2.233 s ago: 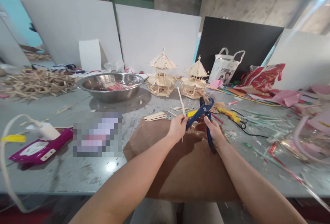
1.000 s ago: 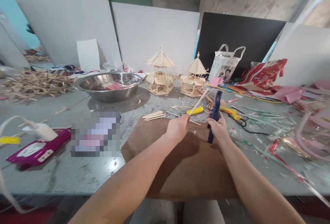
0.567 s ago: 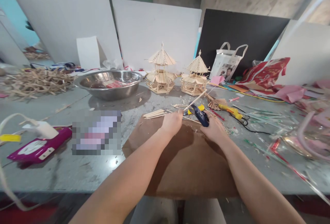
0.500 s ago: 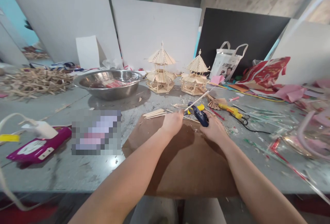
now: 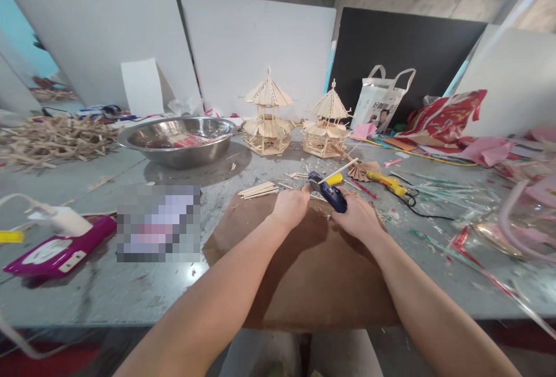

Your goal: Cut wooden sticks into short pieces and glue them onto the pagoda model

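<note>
My left hand [image 5: 292, 206] is closed around the near end of a thin wooden stick [image 5: 343, 169], which points up and to the right. In my right hand [image 5: 359, 215] is a hand cutter [image 5: 333, 194] with dark blue handles, its fingers wrapped round them. The cutter's head lies against the stick close to my left fingertips; I cannot tell whether its blades are closed. Both hands are over the far part of a brown board [image 5: 321, 284]. Beside my left hand lies a small row of cut wooden sticks [image 5: 257, 190]. Something yellow [image 5: 334, 179] shows behind the cutter.
Two pagoda models of sticks [image 5: 268, 125] [image 5: 328, 128] stand behind. Left are a steel basin [image 5: 186, 160], a stick pile [image 5: 56, 136], a blurred-out phone-like object [image 5: 158, 223] and a purple power strip [image 5: 61, 249]. Right are a yellow glue gun [image 5: 386, 182] and scattered clear strips [image 5: 447, 194].
The cutter has moved left along the stick, nearer my left fingers. The stick now tilts less steeply. The whole view has shifted slightly.
</note>
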`<state>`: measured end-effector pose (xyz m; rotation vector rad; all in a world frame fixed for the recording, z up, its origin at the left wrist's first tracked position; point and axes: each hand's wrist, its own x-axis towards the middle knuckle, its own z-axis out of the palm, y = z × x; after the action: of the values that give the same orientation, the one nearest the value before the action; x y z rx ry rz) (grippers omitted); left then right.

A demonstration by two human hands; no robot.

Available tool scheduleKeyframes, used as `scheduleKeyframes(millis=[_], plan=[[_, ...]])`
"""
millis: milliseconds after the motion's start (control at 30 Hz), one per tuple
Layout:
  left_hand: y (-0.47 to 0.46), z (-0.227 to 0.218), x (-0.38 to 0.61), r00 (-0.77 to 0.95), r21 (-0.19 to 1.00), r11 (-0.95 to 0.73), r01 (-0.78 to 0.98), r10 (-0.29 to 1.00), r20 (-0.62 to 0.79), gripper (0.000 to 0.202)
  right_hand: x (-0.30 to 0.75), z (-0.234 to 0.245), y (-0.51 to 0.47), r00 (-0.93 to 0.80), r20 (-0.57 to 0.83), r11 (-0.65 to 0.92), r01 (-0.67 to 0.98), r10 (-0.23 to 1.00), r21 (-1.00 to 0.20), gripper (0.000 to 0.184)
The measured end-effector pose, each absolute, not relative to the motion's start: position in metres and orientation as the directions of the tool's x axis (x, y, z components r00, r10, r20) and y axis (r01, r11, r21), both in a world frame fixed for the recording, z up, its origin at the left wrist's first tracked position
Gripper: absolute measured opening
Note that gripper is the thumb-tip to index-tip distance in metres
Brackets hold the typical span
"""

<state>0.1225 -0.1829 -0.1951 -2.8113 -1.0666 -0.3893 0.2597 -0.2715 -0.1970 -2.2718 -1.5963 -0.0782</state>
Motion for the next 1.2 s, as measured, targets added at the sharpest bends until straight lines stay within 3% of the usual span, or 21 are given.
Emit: scheduleKeyframes(millis=[433,633,733,800,900,967,1067,1200], plan=[[-0.185,-0.191,0.122,0.729,-0.017,-0.749,0.662,0.639,0.246,0.031,0.256,-0.194,-0.275,0.405,0.17,-0.374,0.908,0.898,-0.189,0.045],[-0.182,-0.192,0.12,0.727,0.048,-0.754,0.655,0.647,0.233,0.026,0.258,-0.191,-0.275,0.381,0.134,-0.35,0.913,0.915,-0.209,0.037],[-0.178,-0.191,0.119,0.732,0.117,-0.763,0.636,0.644,0.221,0.028,0.262,-0.187,-0.272,0.339,0.084,-0.299,0.903,0.937,-0.308,0.029],[-0.176,-0.189,0.118,0.739,0.177,-0.765,0.62,0.644,0.197,0.027,0.265,-0.183,-0.269,0.288,-0.04,-0.276,0.854,0.957,-0.442,0.016],[-0.173,-0.186,0.115,0.763,0.305,-0.751,0.586,0.638,0.104,0.024,0.269,-0.181,-0.267,0.185,-0.276,-0.327,0.66,0.943,-0.676,0.006],[-0.172,-0.185,0.114,0.79,0.414,-0.722,0.554,0.613,0.014,0.023,0.27,-0.181,-0.266,0.135,-0.379,-0.393,0.508,0.915,-0.767,0.004],[-0.169,-0.187,0.111,0.816,0.531,-0.661,0.53,0.567,-0.109,0.021,0.27,-0.184,-0.266,0.091,-0.476,-0.474,0.361,0.875,-0.803,0.003],[-0.165,-0.192,0.11,0.819,0.569,-0.625,0.534,0.548,-0.167,0.019,0.27,-0.188,-0.266,0.051,-0.515,-0.502,0.325,0.856,-0.802,0.007]])
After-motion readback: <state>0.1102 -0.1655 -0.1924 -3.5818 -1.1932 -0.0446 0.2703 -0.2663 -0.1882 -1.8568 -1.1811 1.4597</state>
